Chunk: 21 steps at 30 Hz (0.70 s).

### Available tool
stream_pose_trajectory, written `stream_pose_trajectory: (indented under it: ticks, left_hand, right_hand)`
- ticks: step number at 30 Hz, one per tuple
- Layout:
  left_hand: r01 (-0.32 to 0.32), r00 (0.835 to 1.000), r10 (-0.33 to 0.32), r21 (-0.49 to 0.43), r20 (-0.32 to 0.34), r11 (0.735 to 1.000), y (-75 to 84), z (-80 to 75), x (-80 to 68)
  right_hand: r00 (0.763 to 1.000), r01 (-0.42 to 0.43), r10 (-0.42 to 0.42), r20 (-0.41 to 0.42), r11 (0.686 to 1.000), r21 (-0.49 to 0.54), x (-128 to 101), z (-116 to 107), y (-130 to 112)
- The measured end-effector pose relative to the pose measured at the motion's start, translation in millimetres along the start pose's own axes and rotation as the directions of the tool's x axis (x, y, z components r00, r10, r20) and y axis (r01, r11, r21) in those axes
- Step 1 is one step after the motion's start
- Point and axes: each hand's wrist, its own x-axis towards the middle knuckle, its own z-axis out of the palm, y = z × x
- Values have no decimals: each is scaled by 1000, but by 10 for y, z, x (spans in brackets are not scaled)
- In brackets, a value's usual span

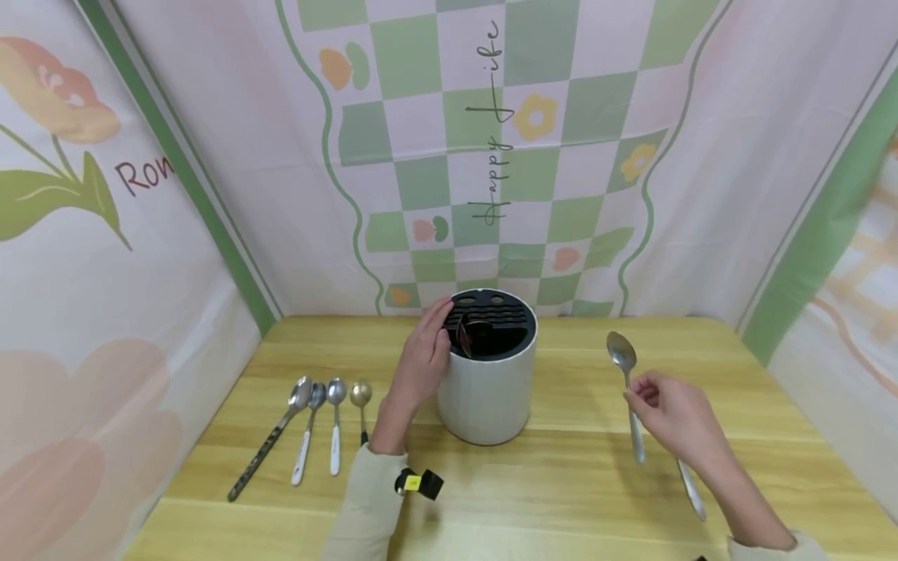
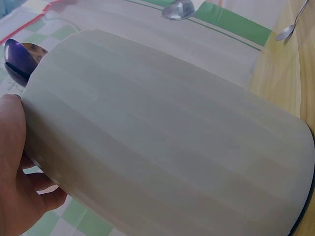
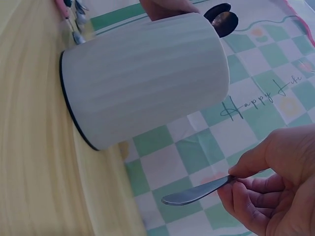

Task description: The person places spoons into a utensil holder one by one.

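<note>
Metal spoon (image 1: 621, 352) sits up off the surface (image 1: 547, 506), right of the white container (image 1: 486, 401), its handle pinched by the right hand (image 1: 679, 414); it looks light, stiff and slick, so mid-handle is the place to grip. Left hand's (image 1: 421, 360) fingers lie extended against the container's rim. Head view alone shows the slotted black insert (image 1: 500, 313); right wrist shows dark spoon heads (image 3: 224, 21) clearly above the rim.

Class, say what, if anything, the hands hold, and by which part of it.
The right hand pinches a metal spoon by its handle, just below the bowl. The left hand rests against the white utensil holder near its rim.
</note>
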Motion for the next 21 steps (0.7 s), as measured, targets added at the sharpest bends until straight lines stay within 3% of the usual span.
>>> stream_pose_trajectory:
  ticks: [21]
  left_hand:
    - [-7,1000,7,6,-2,1000,18,1,-3]
  right_hand:
    - [996,8,-4,-93,999,40,106,-119,-241]
